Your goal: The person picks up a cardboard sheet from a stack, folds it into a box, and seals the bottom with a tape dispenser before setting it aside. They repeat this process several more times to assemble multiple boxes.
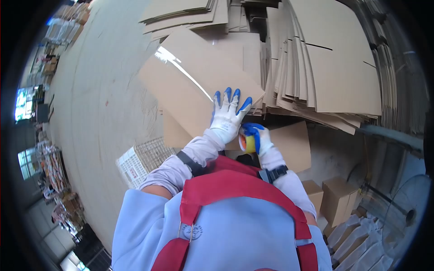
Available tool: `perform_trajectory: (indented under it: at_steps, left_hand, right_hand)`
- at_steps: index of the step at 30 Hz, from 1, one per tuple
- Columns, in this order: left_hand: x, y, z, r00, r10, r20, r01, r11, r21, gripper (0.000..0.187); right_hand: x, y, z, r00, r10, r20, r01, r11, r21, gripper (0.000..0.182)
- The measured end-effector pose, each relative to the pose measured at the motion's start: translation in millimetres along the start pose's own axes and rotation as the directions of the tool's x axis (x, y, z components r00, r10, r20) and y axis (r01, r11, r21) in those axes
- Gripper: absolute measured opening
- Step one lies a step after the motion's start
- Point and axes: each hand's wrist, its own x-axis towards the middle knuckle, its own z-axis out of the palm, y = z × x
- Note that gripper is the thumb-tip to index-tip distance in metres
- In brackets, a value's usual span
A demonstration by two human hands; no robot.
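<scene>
My left hand (pixel 226 118), in a white glove with blue fingertips, lies spread on a brown cardboard box (pixel 194 106). From near its fingers a shiny strip of clear tape (pixel 192 79) runs along the cardboard to the far left edge. Just below and to the right, my right hand (pixel 262 139), gloved the same way, is closed around a roll of tape (pixel 248 143) with a yellow and orange look. The roll sits close to the near edge of the box. Part of the right hand's grip is hidden behind the blue fingers.
Stacks of flat cardboard (pixel 339 58) rise at the right, with more sheets (pixel 185 16) at the far side. A white plastic crate (pixel 144 160) stands on the floor at left. Small cartons (pixel 339 198) and a fan (pixel 409 214) are at lower right.
</scene>
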Motion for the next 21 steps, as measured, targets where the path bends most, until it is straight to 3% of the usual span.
perform_trajectory:
  at_steps: [1, 2, 3, 4, 5, 6, 7, 8, 10, 11, 12, 13, 15, 16, 17, 18, 19, 20, 21]
  left_hand:
    - [2.6, -1.7, -5.1, 0.998, -0.016, 0.056, 0.020, 0.997, -0.069, 0.079]
    - [-0.1, -11.4, -9.7, 0.998, 0.016, 0.061, -0.007, 0.989, -0.149, 0.079]
    - [0.3, -33.3, -21.3, 0.988, 0.092, 0.126, -0.051, 0.955, -0.291, 0.079]
    - [-0.3, -66.4, -40.9, 0.983, 0.125, 0.133, -0.009, 0.761, -0.649, 0.073]
    - [-7.1, -97.7, -51.2, 0.998, -0.034, 0.043, 0.055, 0.625, -0.779, 0.066]
    - [-2.8, -118.5, -90.0, 0.878, -0.308, 0.366, 0.441, 0.223, -0.870, 0.063]
    - [5.6, -151.6, -105.4, 0.854, -0.432, 0.289, 0.414, 0.228, -0.881, 0.064]
    - [5.4, -205.9, -91.1, 0.853, -0.519, 0.060, 0.317, 0.423, -0.849, 0.065]
    - [9.5, -301.5, -77.8, 0.745, -0.655, -0.128, 0.535, 0.700, -0.473, 0.068]
    - [16.3, -334.7, -49.4, 0.733, -0.667, -0.137, 0.540, 0.692, -0.479, 0.068]
    - [14.5, -368.9, -13.3, 0.701, -0.713, 0.031, 0.677, 0.652, -0.341, 0.079]
    - [-2.3, -397.7, -5.4, 0.611, -0.772, 0.175, 0.791, 0.585, -0.179, 0.100]
    - [-4.7, -338.6, -58.3, 0.560, -0.756, 0.339, 0.824, 0.468, -0.319, 0.097]
    - [-15.2, -324.6, -74.2, 0.592, -0.715, 0.372, 0.806, 0.540, -0.244, 0.091]
    - [-41.4, -317.6, -74.8, 0.541, -0.764, 0.351, 0.829, 0.414, -0.376, 0.082]
    - [-71.4, -293.8, -98.4, 0.497, -0.820, 0.284, 0.855, 0.408, -0.320, 0.080]
    - [-105.1, -279.6, -123.8, 0.480, -0.819, 0.312, 0.854, 0.357, -0.378, 0.082]
    - [-141.5, -264.2, -138.7, 0.386, -0.875, 0.291, 0.884, 0.260, -0.389, 0.082]
    - [-181.6, -246.1, -151.0, 0.294, -0.915, 0.277, 0.897, 0.165, -0.409, 0.082]
  right_hand:
    - [22.5, 17.4, -11.0, 0.979, 0.199, -0.039, -0.200, 0.980, -0.015, 0.022]
    - [14.7, 22.1, -4.2, 0.996, 0.083, -0.023, -0.086, 0.944, -0.319, 0.024]
    - [-9.5, -18.3, 4.7, 0.980, -0.046, 0.193, 0.190, 0.500, -0.845, 0.025]
    - [-39.0, -44.1, 11.5, 0.973, 0.000, 0.233, 0.203, 0.491, -0.847, 0.024]
    - [-61.7, -60.7, 17.3, 0.962, 0.044, 0.271, 0.217, 0.482, -0.849, 0.023]
    - [-74.7, -71.1, 23.9, 0.968, 0.044, 0.246, 0.194, 0.489, -0.850, 0.023]
    - [-84.7, -80.1, 29.9, 0.966, 0.005, 0.259, 0.238, 0.381, -0.893, 0.024]
    - [-90.2, -83.5, 34.1, 0.959, -0.025, 0.282, 0.279, 0.261, -0.924, 0.025]
    - [-73.4, -82.8, 52.0, 0.974, -0.077, 0.215, 0.227, 0.231, -0.946, 0.024]
    - [-54.2, -83.7, 60.0, 0.976, -0.136, 0.169, 0.195, 0.210, -0.958, 0.023]
    - [-18.5, -82.0, 64.1, 0.989, -0.093, 0.111, 0.123, 0.133, -0.984, 0.021]
    - [10.9, -99.2, 70.2, 0.987, 0.157, 0.023, 0.033, -0.060, -0.998, 0.027]
    - [-15.6, -110.9, 45.8, 0.981, 0.196, 0.008, 0.063, -0.273, -0.960, 0.026]
    - [-5.9, -104.7, 12.6, 0.895, -0.134, 0.426, 0.385, -0.252, -0.888, 0.038]
    - [4.9, -111.9, 4.0, 0.863, -0.219, 0.455, 0.454, -0.057, -0.889, 0.040]
    - [54.0, -69.1, -48.9, 0.980, -0.088, 0.180, 0.187, 0.727, -0.661, 0.039]
    - [53.4, -91.2, -46.5, 0.977, -0.104, 0.188, 0.214, 0.560, -0.800, 0.039]
    - [56.2, -115.6, -23.8, 0.958, -0.107, 0.266, 0.284, 0.235, -0.930, 0.039]
    - [66.1, -130.5, -6.9, 0.943, -0.084, 0.323, 0.330, 0.075, -0.941, 0.038]
